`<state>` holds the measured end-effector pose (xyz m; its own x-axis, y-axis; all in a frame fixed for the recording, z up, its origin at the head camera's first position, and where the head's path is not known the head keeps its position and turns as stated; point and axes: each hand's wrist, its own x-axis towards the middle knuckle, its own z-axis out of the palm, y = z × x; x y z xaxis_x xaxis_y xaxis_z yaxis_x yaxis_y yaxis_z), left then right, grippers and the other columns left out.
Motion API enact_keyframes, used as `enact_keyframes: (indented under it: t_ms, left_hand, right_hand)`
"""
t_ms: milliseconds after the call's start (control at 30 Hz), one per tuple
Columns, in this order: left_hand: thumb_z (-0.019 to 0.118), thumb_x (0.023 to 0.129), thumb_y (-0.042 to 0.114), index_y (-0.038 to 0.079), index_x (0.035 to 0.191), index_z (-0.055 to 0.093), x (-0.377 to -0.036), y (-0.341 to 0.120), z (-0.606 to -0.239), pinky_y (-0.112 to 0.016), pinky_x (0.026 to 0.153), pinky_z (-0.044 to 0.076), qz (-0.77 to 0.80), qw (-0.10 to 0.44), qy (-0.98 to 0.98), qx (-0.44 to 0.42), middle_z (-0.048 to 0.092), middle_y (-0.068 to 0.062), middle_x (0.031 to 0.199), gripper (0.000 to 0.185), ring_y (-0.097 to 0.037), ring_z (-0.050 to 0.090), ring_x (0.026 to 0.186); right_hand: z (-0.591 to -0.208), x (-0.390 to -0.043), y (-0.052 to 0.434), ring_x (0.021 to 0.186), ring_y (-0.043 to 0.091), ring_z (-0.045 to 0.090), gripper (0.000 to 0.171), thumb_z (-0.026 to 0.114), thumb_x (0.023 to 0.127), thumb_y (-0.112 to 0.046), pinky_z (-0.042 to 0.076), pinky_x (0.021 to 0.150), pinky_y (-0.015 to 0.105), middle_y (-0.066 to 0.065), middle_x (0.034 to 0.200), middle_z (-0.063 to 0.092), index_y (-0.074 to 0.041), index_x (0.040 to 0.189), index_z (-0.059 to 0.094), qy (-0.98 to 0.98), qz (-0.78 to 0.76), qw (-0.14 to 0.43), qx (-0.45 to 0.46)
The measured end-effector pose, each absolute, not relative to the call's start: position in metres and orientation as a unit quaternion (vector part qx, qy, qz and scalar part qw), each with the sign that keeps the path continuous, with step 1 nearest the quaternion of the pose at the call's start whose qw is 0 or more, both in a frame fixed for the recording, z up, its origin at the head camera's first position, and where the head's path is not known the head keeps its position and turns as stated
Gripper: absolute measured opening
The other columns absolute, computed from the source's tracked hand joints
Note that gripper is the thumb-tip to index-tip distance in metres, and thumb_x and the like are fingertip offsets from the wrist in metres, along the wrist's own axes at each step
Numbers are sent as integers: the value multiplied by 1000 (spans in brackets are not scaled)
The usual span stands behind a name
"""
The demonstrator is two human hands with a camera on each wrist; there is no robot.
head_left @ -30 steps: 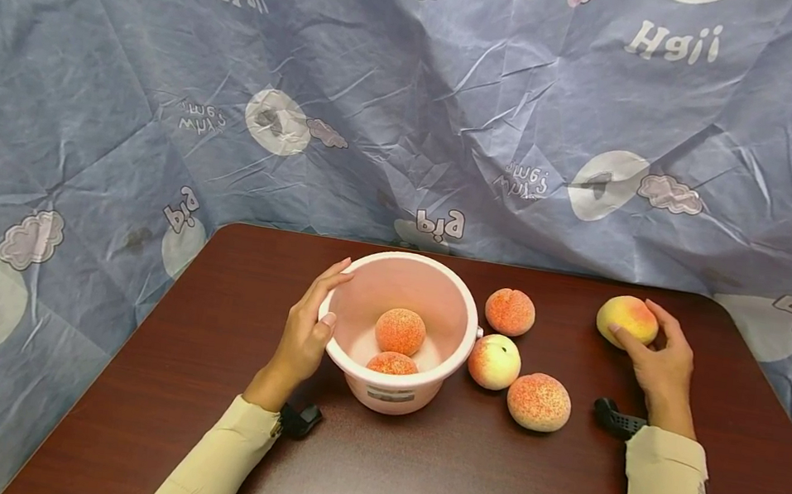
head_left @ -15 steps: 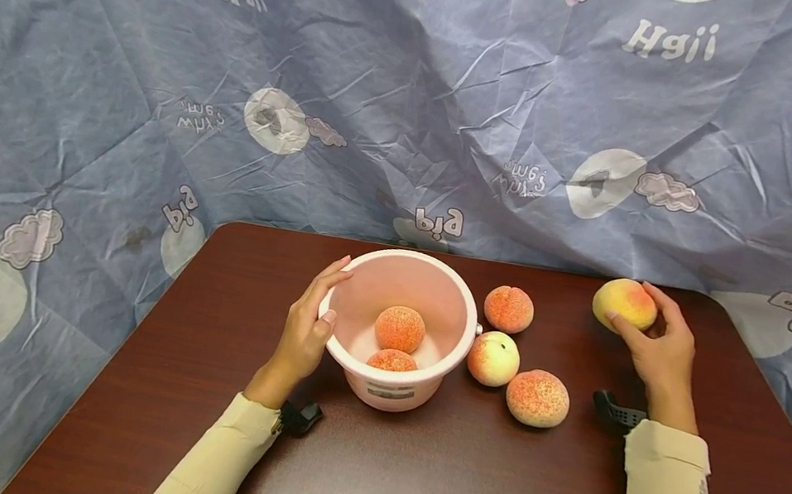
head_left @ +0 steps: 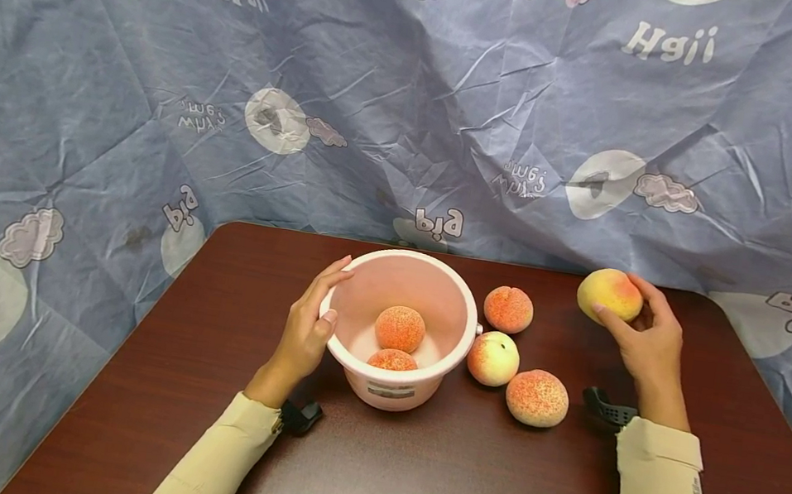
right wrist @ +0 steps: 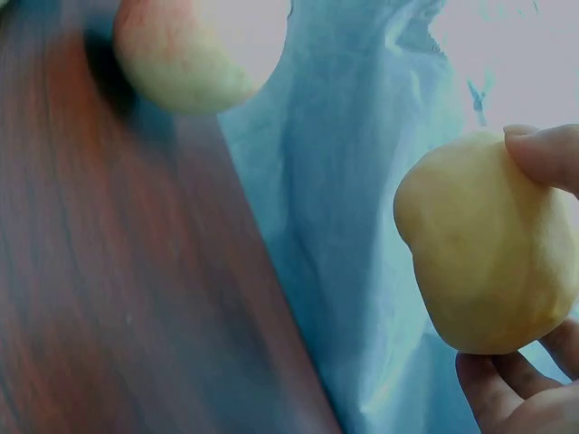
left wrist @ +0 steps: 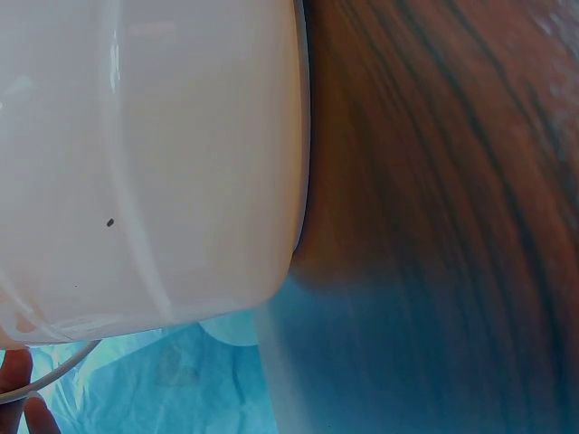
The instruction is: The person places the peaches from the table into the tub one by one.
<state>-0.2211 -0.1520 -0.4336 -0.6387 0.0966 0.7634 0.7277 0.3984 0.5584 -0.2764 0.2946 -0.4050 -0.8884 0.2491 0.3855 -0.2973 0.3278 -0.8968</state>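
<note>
My left hand [head_left: 303,337] grips the left rim of a pale pink bucket [head_left: 368,285], thumb on the near side and fingers along the outside. Two orange-red peaches lie inside it: one in the middle [head_left: 400,328], the other [head_left: 393,359] partly hidden by the front rim. At the far right, my right hand [head_left: 653,352] holds a yellow peach [head_left: 610,296] with a red blush, raised near the table's back edge. Thumb and fingertips pinch this peach [right wrist: 488,253] from opposite sides in the right wrist view. The bucket's smooth outer wall [left wrist: 199,163] fills much of the left wrist view.
Right of the bucket, three peaches rest on the dark wooden table [head_left: 454,488]: a red one [head_left: 509,309] at the back, a pale yellow one [head_left: 494,359] beside the bucket, and a speckled one [head_left: 537,398] in front. A blue printed cloth [head_left: 359,67] hangs behind.
My right hand has lifted the yellow peach and moved it up and a little to the left. The left hand and bucket have stayed in place.
</note>
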Motion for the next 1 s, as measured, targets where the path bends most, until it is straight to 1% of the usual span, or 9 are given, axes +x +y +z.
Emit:
enact_keyframes:
  t_ms: [133, 200, 367, 533, 800, 1000]
  left_hand:
    - [35, 93, 51, 1, 132, 52, -221, -153, -434, -38, 107, 35, -477, 331, -769, -268, 46, -18, 143, 66, -31, 43, 133]
    - [35, 93, 51, 1, 133, 52, -220, -154, -434, -38, 107, 35, -477, 331, -769, -268, 46, -18, 143, 66, -30, 43, 133]
    - [35, 94, 52, 2, 133, 52, -220, -155, -434, -37, 107, 35, -477, 330, -770, -266, 46, -18, 143, 66, -30, 43, 133]
    - [34, 94, 54, 2, 133, 52, -219, -155, -434, -38, 107, 36, -474, 329, -773, -263, 46, -15, 144, 67, -29, 43, 133]
    - [33, 94, 59, 1, 133, 52, -221, -156, -435, -39, 108, 34, -475, 330, -770, -269, 46, -15, 144, 72, -30, 43, 133]
    - [32, 94, 59, 2, 133, 52, -221, -155, -434, -39, 108, 34, -473, 327, -773, -267, 45, -8, 146, 73, -28, 42, 134]
  right_hand:
    - [-397, -275, 285, 97, 8, 56, 66, 77, 73, 7, 44, 82, 11, 2, 119, 60, -1, 135, 54, -767, 593, 240, 43]
    - [-393, -273, 281, 96, 8, 57, 66, 76, 73, 8, 44, 81, 11, 2, 119, 60, -2, 135, 54, -765, 596, 240, 53]
    - [-384, -269, 271, 96, 8, 57, 66, 76, 73, 8, 44, 81, 12, 4, 120, 60, -4, 134, 55, -772, 581, 247, 72]
    - [-376, -264, 264, 98, 7, 57, 66, 76, 73, 8, 44, 82, 12, 6, 124, 58, 0, 135, 54, -776, 573, 249, 88]
    - [-372, -260, 254, 97, 8, 56, 66, 76, 74, 6, 45, 82, 11, 8, 127, 57, -4, 135, 54, -785, 559, 246, 105]
    - [-370, -258, 248, 93, 8, 56, 66, 77, 73, 6, 45, 78, 12, 9, 127, 57, -4, 135, 55, -790, 548, 248, 120]
